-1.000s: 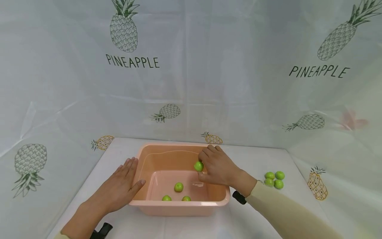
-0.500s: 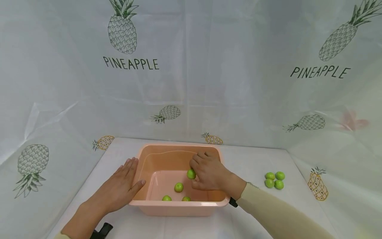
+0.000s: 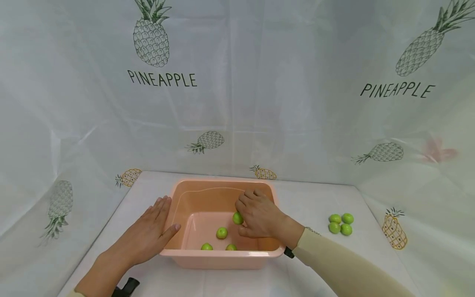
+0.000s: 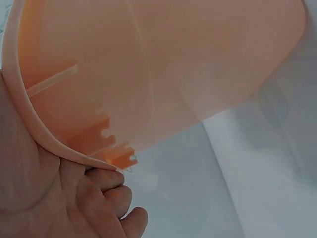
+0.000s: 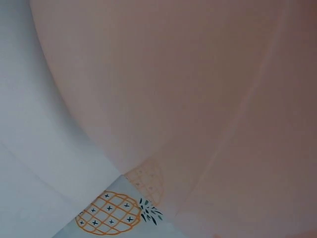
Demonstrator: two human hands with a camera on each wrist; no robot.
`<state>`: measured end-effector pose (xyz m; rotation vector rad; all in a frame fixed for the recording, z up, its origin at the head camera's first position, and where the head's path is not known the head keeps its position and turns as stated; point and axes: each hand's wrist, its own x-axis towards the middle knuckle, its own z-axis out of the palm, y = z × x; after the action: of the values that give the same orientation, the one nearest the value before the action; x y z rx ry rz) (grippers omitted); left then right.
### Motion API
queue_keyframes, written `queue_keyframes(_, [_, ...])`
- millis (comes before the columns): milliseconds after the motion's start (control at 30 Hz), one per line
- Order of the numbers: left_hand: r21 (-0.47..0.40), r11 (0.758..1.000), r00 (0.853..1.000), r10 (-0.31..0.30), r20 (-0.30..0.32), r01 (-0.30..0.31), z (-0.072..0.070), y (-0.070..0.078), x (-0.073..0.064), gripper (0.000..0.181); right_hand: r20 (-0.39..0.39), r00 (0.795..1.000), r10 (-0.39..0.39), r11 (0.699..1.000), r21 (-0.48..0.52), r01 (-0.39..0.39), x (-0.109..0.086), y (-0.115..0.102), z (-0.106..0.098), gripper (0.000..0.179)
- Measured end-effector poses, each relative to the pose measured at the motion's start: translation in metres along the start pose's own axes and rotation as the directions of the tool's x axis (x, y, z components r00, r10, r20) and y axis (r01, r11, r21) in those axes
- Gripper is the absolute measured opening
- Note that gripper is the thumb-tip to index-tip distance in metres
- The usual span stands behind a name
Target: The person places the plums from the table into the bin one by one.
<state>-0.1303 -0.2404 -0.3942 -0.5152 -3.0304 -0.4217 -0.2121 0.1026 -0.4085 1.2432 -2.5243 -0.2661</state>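
A peach-coloured plastic basin (image 3: 222,253) stands on the white tabletop. My left hand (image 3: 146,231) lies flat along its left rim with straight fingers; in the left wrist view, the palm is against the rim (image 4: 22,89). Reaching inside from the right, my right hand (image 3: 261,214) pinches a small round green fruit (image 3: 238,218) between thumb and fingers. Lower in the basin are another green fruit (image 3: 222,233) and two more partly hidden by the front rim. The basin's outer wall (image 5: 148,89) fills most of the right wrist view, where the held fruit is out of sight.
Several green fruits (image 3: 340,224) sit in a tight cluster on the tabletop (image 3: 315,255) to the right of the basin. A pale sheet with pineapple prints (image 3: 289,103) hangs behind and along both sides of the table.
My right hand has moved left and down into the basin with the green fruit, then nearly stopped. The left hand has stayed on the rim.
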Motion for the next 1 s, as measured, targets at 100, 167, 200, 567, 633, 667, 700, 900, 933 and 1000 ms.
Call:
queue_keyframes(100, [-0.002,1.000,1.000,0.001,0.000,-0.001,0.0004,-0.0001,-0.0001,0.086,-0.006,1.000,0.002,1.000,-0.003,-0.002,-0.0001,-0.0002,0.0006,0.036])
queue_keyframes(167, [-0.005,1.000,1.000,0.003,0.002,-0.003,0.0004,0.0001,-0.0001,0.086,-0.014,1.000,0.002,1.000,-0.003,-0.002,-0.0004,-0.0003,0.0013,0.036])
queue_keyframes(200, [-0.005,1.000,1.000,0.003,0.002,-0.003,0.0003,0.0001,-0.0001,0.086,-0.018,1.000,0.002,1.000,-0.005,-0.002,-0.0005,-0.0002,0.0015,0.036])
queue_keyframes(567, [-0.022,1.000,1.000,-0.014,0.016,0.014,0.0003,0.0006,0.0001,0.088,-0.039,0.999,0.000,1.000,-0.001,0.000,-0.0013,0.0007,0.0028,0.034])
queue_keyframes(633, [-0.025,1.000,1.000,-0.017,0.019,0.018,-0.0002,0.0006,0.0005,0.087,-0.035,0.999,0.002,1.000,0.004,-0.002,-0.0012,0.0006,0.0024,0.035])
queue_keyframes(667, [-0.027,0.999,1.000,-0.018,0.021,0.019,-0.0003,0.0007,0.0006,0.087,-0.034,0.999,0.001,1.000,0.006,-0.001,-0.0012,0.0007,0.0026,0.036])
queue_keyframes(700, [-0.029,0.999,1.000,-0.020,0.022,0.021,-0.0006,0.0007,0.0007,0.087,-0.033,0.999,0.000,1.000,0.005,0.000,-0.0011,0.0007,0.0025,0.037])
queue_keyframes(900, [-0.031,0.999,0.999,-0.025,0.025,0.026,-0.0009,0.0005,0.0013,0.088,-0.032,0.999,-0.007,1.000,-0.007,0.007,-0.0009,0.0012,0.0018,0.041])
queue_keyframes(933, [-0.030,0.999,0.999,-0.025,0.025,0.026,-0.0009,0.0004,0.0015,0.088,-0.033,0.999,-0.006,1.000,-0.005,0.006,-0.0011,0.0015,0.0019,0.041])
queue_keyframes(1000, [-0.029,0.999,0.999,-0.025,0.025,0.026,-0.0010,0.0004,0.0021,0.089,-0.038,0.999,-0.004,1.000,0.002,0.004,-0.0011,0.0019,0.0021,0.038])
